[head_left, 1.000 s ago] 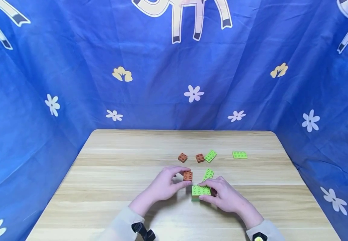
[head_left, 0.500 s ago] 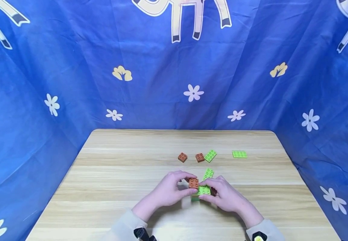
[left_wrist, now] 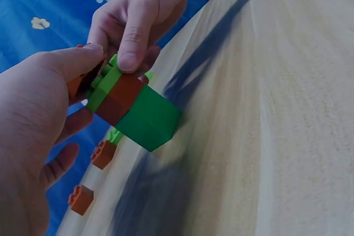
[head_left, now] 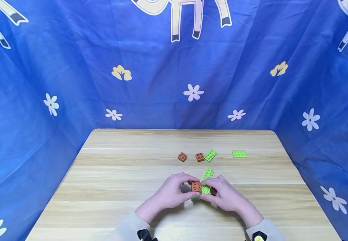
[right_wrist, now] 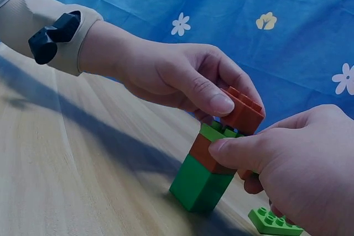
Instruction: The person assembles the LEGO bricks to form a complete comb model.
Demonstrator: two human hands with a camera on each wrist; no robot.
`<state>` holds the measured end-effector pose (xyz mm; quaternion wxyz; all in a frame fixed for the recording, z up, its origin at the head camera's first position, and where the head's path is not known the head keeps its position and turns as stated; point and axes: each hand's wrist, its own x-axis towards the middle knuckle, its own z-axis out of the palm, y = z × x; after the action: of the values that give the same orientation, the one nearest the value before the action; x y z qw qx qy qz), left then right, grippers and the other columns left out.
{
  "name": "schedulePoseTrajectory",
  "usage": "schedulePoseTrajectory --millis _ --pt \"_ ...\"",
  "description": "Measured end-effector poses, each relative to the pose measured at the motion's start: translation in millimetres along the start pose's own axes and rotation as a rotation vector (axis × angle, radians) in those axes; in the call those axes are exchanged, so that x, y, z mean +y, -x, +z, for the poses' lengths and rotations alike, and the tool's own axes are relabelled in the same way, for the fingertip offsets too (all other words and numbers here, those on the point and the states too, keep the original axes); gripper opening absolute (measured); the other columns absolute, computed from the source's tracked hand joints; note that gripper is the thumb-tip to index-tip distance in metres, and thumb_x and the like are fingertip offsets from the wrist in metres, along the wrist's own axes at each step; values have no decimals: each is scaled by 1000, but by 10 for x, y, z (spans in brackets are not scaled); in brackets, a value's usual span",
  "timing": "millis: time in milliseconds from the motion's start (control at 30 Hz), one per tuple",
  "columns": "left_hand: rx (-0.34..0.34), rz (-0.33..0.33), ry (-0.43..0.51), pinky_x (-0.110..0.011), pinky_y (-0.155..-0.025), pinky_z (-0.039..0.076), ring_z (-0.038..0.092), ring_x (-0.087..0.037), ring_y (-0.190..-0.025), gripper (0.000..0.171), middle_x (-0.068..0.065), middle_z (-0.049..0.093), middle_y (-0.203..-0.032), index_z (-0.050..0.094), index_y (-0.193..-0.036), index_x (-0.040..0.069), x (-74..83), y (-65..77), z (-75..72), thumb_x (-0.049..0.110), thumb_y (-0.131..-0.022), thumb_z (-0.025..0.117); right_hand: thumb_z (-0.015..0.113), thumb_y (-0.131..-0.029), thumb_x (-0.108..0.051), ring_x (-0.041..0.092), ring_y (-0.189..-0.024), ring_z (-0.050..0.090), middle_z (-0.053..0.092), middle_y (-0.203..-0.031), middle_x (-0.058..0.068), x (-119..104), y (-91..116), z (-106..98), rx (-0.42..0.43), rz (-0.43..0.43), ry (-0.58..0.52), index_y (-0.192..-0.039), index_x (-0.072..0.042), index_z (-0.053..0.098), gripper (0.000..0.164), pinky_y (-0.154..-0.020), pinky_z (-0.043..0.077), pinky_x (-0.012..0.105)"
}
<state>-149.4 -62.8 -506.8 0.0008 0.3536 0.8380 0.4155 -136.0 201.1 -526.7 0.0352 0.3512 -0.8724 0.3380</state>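
My left hand (head_left: 170, 192) pinches a brown 2x2 brick (head_left: 196, 186) between thumb and fingers, over the left half of a small block stack. In the right wrist view, some studs of the stack's lime top plate (right_wrist: 211, 131) show below that brick, which is slightly tilted. Beneath the plate is a brown layer (right_wrist: 203, 155), and a dark green block (right_wrist: 198, 183) forms the base on the table. My right hand (head_left: 223, 195) grips the right side of the stack, thumb in front. The fingers hide part of its upper layers.
Right behind the stack lies a lime plate (head_left: 209, 173). Farther back are two brown bricks, one at left (head_left: 182, 157) and one (head_left: 200, 157) beside a lime plate (head_left: 210, 155). Another lime plate (head_left: 239, 154) lies to the right on the wooden table (head_left: 116, 174). Blue cloth surrounds the table.
My left hand has carried the brown brick right and toward the body, from beside the stack to over its left half. The right hand has stayed on the stack.
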Motion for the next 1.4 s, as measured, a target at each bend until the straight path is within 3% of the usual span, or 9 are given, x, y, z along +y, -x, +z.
schedulePoseTrajectory --millis 200,433,667,900,1167,1400 --pt "41 26 5 -36 -97 53 65 -1 -106 43 19 72 -115 77 -125 26 -38 7 57 43 -87 88 74 -97 -50 6 -80 53 56 -85 -26 5 -7 -6 4 -12 14 -125 -31 72 33 -78 41 31" --pt "45 18 15 -32 -95 54 66 -2 -103 43 17 74 -113 78 -124 24 -51 18 72 42 -87 89 75 -96 -51 4 -82 52 55 -84 -26 8 -6 -8 7 -19 26 -127 -28 74 38 -79 43 31" --pt "46 55 -50 -30 -88 53 69 -14 -94 41 20 73 -103 81 -119 23 -47 -24 58 44 -85 90 75 -96 -50 3 -82 52 58 -88 -26 5 -9 -18 6 -22 29 -129 -27 74 40 -79 43 31" --pt "17 38 -54 -28 -86 52 68 -16 -92 37 23 71 -96 82 -115 24 -19 -60 34 38 -82 93 75 -97 -49 2 -78 51 60 -89 -27 11 -20 -23 -1 -37 19 -130 -28 73 38 -79 42 31" --pt "-40 20 -169 -30 -87 49 65 -12 -90 42 27 66 -90 83 -117 27 19 -118 -27 43 -79 93 77 -97 -44 1 -76 53 65 -94 -25 35 -45 -7 15 -92 17 -129 -28 73 36 -77 43 30" --pt "-36 -33 -56 -37 -95 50 67 -9 -98 40 25 69 -100 80 -120 27 -12 -64 27 39 -84 91 76 -97 -45 -2 -73 48 59 -86 -27 38 -45 -6 24 -102 21 -131 -29 73 37 -75 42 27"
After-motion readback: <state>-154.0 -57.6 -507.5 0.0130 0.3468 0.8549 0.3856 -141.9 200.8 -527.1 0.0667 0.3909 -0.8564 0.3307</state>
